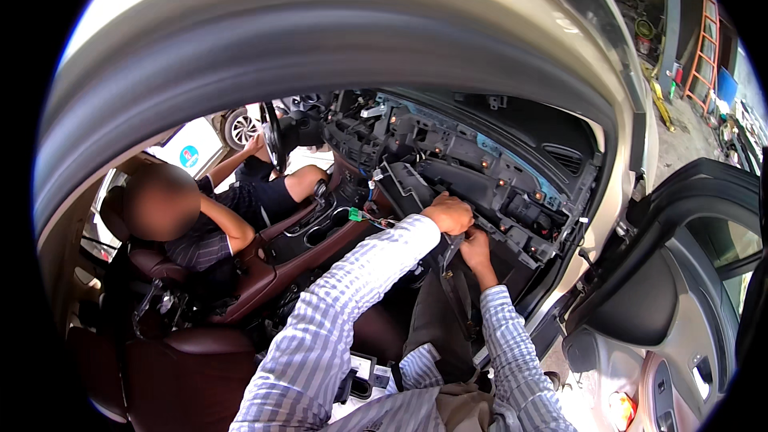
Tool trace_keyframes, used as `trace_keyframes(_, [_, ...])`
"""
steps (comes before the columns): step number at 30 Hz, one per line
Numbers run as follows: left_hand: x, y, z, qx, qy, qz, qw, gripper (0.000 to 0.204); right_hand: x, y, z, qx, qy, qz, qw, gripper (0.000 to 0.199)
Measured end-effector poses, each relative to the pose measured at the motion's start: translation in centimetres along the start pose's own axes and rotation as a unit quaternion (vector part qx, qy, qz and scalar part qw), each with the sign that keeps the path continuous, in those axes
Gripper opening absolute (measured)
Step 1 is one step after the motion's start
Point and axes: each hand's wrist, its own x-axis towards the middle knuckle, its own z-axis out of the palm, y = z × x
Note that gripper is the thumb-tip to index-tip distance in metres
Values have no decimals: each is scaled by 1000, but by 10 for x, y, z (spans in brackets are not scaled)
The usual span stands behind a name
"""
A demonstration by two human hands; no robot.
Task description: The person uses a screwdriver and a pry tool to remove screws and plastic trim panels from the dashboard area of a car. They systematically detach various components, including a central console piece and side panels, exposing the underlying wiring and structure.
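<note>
My left hand [448,214] reaches across to the stripped dashboard [456,148], its fingers closed on the edge of a black plastic dashboard part [406,186]. Right beside and just below it, my right hand [476,250] has its fingers curled in against a black strip-like piece [454,284] that hangs down over my dark trouser leg. The fingertips of both hands are partly hidden, so the exact grip points do not show. A green connector [355,214] on loose wires lies by the centre console, left of my left forearm.
On the far left seat a person [212,216] sits with one hand at the steering wheel [273,138]. The brown console [272,272] with its gear lever [321,190] lies between us. At right the car door [664,296] stands wide; an orange ladder [704,52] leans beyond.
</note>
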Motion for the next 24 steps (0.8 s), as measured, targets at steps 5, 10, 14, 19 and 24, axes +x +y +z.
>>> trace_keyframes(5, [-3,-5,-14,-30,-43,-9,999,37,-12,-46,-16,-141,33,-3,989,20])
trace_keyframes(10, [-7,-5,-11,-42,-30,-5,999,33,-19,-45,-5,-109,55,-18,992,28])
trace_keyframes(14, [-1,0,-13,-12,-30,-11,999,31,-17,-24,15,96,34,-15,995,32])
trace_keyframes(19, [-5,-5,-13,-17,-45,-25,999,35,-19,-36,9,-16,12,-19,1000,32])
trace_keyframes(24, [-4,-10,-11,-53,-37,-17,998,37,-23,-47,0,-144,78,-37,986,32])
